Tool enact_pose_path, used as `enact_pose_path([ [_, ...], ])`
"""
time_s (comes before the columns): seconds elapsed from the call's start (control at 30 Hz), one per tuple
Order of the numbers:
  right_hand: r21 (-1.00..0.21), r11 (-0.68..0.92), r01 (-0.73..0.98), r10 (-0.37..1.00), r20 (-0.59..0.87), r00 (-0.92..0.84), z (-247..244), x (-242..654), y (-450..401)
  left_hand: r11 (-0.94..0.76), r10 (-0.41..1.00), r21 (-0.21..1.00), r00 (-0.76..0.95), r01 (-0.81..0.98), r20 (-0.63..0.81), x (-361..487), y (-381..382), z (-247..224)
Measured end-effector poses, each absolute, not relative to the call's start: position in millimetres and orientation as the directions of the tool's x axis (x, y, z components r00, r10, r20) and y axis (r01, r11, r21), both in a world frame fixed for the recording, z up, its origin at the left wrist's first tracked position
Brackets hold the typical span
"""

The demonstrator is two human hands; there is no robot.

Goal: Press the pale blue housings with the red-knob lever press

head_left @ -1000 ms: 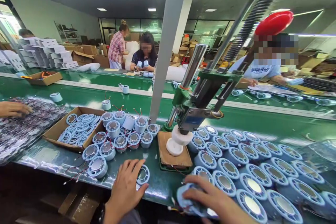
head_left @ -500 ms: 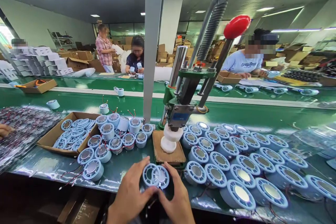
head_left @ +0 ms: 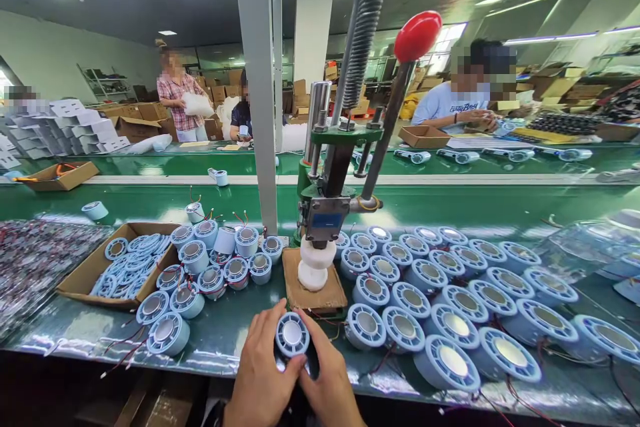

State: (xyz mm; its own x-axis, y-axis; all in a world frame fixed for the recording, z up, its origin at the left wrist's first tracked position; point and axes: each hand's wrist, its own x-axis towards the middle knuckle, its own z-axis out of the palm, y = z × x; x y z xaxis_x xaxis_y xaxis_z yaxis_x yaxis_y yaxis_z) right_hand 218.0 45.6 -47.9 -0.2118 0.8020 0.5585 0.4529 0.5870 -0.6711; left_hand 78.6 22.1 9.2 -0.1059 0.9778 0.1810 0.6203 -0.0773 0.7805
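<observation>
Both my hands hold one round light-blue motor housing in front of the press. A slotted blue ring lies on its top around a silver disc. My left hand curls around its left side, and my right hand closes on the right; the thumbs meet at the near edge. Just beyond stands a hand press with a red knob. Its white round pressing block is above a white round seat on a brown board.
A cardboard box of loose blue rings stands left. Several motor housings with wires cluster beside it; rows of more housings fill the right. A grey post rises behind the press. People work across the green bench.
Half a second ago the ring and the housing were side by side, partly overlapping, between my hands. Now the ring is aligned on top of the housing. The camera view has shifted slightly right.
</observation>
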Motion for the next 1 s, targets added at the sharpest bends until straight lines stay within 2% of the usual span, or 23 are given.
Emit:
enact_pose_path([
  [0.13, -0.632, 0.593, 0.499, 0.804, 0.498, -0.325, -46, 225, 45, -0.060, 0.971, 0.815, -0.154, 0.576, 0.181, 85, 21, -11],
  [0.23, -0.527, 0.656, 0.540, 0.755, 0.443, -0.484, -18, 243, 48, -0.089, 0.979, 0.840, -0.107, 0.535, 0.172, 86, 21, -20],
  [0.33, -0.360, 0.744, 0.563, 0.658, 0.541, -0.524, 59, 269, 65, -0.042, 0.990, 0.863, -0.094, 0.503, 0.103, 81, 28, -7],
  [0.4, -0.224, 0.758, 0.613, 0.556, 0.713, -0.427, 137, 285, 89, -0.016, 0.995, 0.868, -0.082, 0.496, 0.065, 75, 38, 14],
  [0.47, -0.120, 0.735, 0.667, 0.424, 0.849, -0.315, 221, 293, 122, -0.032, 0.992, 0.881, -0.090, 0.473, 0.085, 69, 55, 39],
  [0.53, -0.194, 0.687, 0.700, 0.410, 0.899, -0.153, 291, 293, 158, -0.084, 0.986, 0.906, -0.099, 0.415, 0.137, 67, 76, 60],
  [0.57, -0.296, 0.673, 0.678, 0.473, 0.877, -0.086, 317, 290, 175, -0.110, 0.983, 0.917, -0.097, 0.383, 0.158, 68, 88, 67],
  [0.63, -0.517, 0.653, 0.553, 0.620, 0.785, 0.001, 346, 280, 204, -0.144, 0.982, 0.934, -0.073, 0.328, 0.177, 77, 109, 71],
  [0.7, -0.645, 0.646, 0.408, 0.701, 0.713, 0.018, 350, 269, 223, -0.161, 0.983, 0.943, -0.041, 0.291, 0.181, 89, 126, 67],
  [0.87, -0.674, 0.671, 0.311, 0.689, 0.721, 0.074, 340, 256, 237, -0.210, 0.978, 0.962, 0.059, 0.175, 0.203, 110, 149, 49],
  [1.0, -0.670, 0.686, 0.284, 0.667, 0.735, 0.121, 338, 267, 208, -0.228, 0.972, 0.963, 0.095, 0.144, 0.216, 104, 146, 43],
])
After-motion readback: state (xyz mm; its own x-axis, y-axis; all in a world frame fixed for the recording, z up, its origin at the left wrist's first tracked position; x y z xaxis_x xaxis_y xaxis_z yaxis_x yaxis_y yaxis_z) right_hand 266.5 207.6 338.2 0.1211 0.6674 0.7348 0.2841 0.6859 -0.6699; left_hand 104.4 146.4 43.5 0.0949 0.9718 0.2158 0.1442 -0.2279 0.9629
